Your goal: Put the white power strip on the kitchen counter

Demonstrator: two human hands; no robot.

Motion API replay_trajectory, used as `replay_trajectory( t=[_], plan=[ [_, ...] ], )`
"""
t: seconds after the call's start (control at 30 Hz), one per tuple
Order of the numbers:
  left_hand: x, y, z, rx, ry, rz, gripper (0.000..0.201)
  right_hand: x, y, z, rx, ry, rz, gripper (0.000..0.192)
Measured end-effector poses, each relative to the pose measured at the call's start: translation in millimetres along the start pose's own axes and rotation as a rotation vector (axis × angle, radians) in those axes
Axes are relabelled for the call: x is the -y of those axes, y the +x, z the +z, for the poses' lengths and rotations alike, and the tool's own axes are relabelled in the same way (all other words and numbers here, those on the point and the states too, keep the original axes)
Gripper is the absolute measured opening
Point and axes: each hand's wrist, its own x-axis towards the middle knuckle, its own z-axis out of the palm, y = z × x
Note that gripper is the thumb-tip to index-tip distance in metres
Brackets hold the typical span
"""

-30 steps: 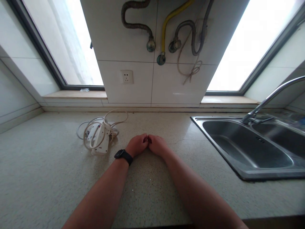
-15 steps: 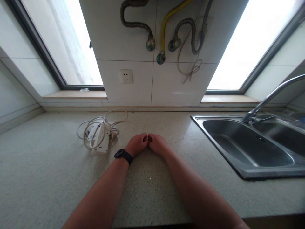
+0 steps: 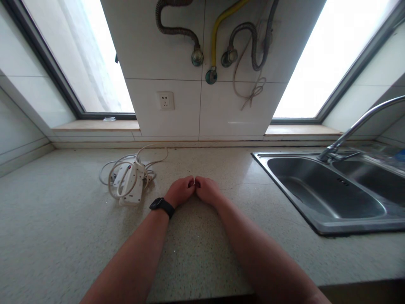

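1. The left hand [image 3: 181, 191] rests on the speckled tabletop [image 3: 63, 236] near the middle of the view, fingers curled into a loose fist, knuckles facing away from the camera.
2. The right hand [image 3: 208, 191] lies just at its 3 o'clock, curled the same way; the two hands touch at the fingertips.
3. A tiny pale speck shows where the fingertips meet. Whether either hand pinches something there is too small to tell.
4. A black watch [image 3: 162, 206] sits on the left wrist, at 7 o'clock from the left hand.
5. A white power strip [image 3: 131, 187] with its cord [image 3: 148, 154] looped around it lies on the tabletop at 9 o'clock from the left hand, near it but not touching.
6. A steel sink [image 3: 319, 190] is set into the tabletop at 3 o'clock from the hands, well apart, with a curved tap [image 3: 357, 126] rising behind it.
7. At 12 o'clock, on the tiled wall, are a wall socket [image 3: 165, 101] and, above it, several hoses [image 3: 221, 29], one of them yellow.
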Motion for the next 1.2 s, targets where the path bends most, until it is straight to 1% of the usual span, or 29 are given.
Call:
replay_trajectory(
  t=[0.13,0.37,0.73,1.2],
  plan=[
    [1.2,0.5,0.8,0.003,-0.008,0.003,0.011,0.0,-0.1,-0.2,0.022,0.000,0.015,0.019],
    [1.4,0.3,1.1,-0.002,-0.010,0.012,0.010,-1.6,1.5,0.4,0.014,0.013,0.008,0.016],
    [0.2,0.6,0.8,0.005,0.014,-0.004,0.010,1.0,-0.7,-3.0,0.023,0.013,0.022,0.018],
    [-1.6,0.2,-0.1,0.003,0.022,-0.009,0.009,-1.2,1.6,-0.1,0.024,-0.001,0.022,0.017]
  ],
)
